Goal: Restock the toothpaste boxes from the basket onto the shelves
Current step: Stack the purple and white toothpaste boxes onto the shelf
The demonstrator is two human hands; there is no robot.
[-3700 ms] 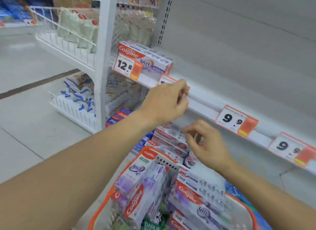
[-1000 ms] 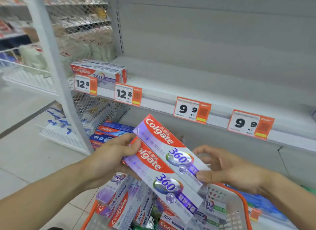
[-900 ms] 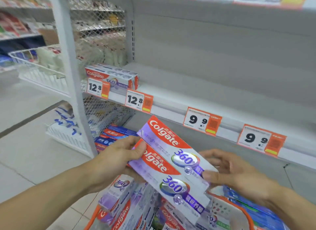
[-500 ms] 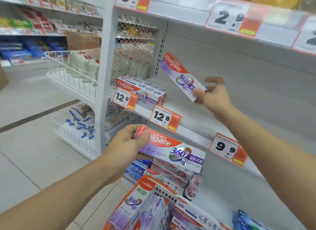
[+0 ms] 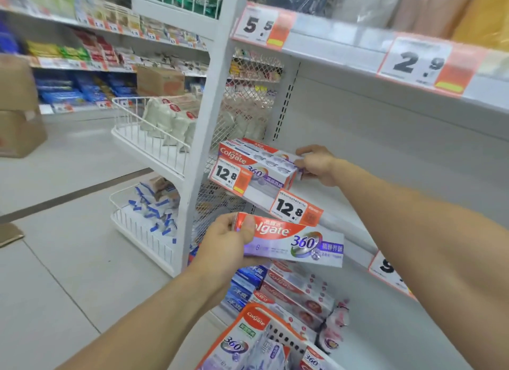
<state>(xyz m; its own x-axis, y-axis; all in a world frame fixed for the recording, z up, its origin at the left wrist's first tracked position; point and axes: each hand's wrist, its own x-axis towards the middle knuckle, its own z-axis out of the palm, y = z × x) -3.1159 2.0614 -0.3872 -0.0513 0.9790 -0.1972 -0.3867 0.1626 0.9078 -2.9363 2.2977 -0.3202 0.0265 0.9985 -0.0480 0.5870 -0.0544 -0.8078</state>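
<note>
My left hand point(image 5: 227, 241) grips one end of a red and purple Colgate 360 toothpaste box point(image 5: 297, 244), held level in front of the shelf edge. My right hand point(image 5: 316, 164) reaches onto the white shelf point(image 5: 338, 204) and holds the right end of a toothpaste box on the stack point(image 5: 259, 160) at the shelf's left end, behind a 12.8 price tag point(image 5: 230, 177). The orange basket point(image 5: 278, 334) with several more toothpaste boxes sits at the bottom of the view.
A second 12.8 tag point(image 5: 296, 211) hangs on the shelf edge. The shelf above carries 5.5 point(image 5: 261, 28) and 2.9 point(image 5: 424, 64) tags. Red and blue toothpaste boxes point(image 5: 286, 289) lie on the lower shelf. White wire baskets point(image 5: 146, 138) of packets stand left of the upright post.
My right hand has carried its toothpaste box down from mid-air onto the stack at the shelf's left end. My left hand still holds the other box below the shelf edge.
</note>
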